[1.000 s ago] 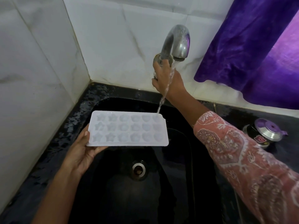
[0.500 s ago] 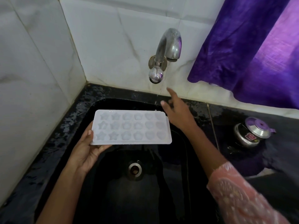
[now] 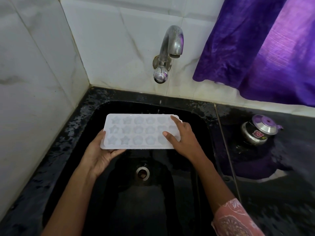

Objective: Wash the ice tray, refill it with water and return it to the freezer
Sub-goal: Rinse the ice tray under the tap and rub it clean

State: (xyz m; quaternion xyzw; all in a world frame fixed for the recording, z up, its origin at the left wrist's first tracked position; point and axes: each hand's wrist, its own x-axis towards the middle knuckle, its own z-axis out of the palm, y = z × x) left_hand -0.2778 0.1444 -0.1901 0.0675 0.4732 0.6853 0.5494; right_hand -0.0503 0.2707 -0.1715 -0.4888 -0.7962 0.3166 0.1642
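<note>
A white ice tray with star and flower shaped cells is held level over the black sink. My left hand grips its left end from below, thumb on the rim. At the tray's right end, my right hand has its fingers resting on top of the cells. The steel tap on the tiled wall is above the tray, and only a few drops fall from it.
The sink drain lies below the tray. A small steel pot with a lid stands on the wet black counter at the right. A purple curtain hangs at the upper right. White tiled walls close the left and back.
My right hand left the tap handle, came down and took the tray's right end. The water stream has stopped. My left hand has kept hold of the tray.
</note>
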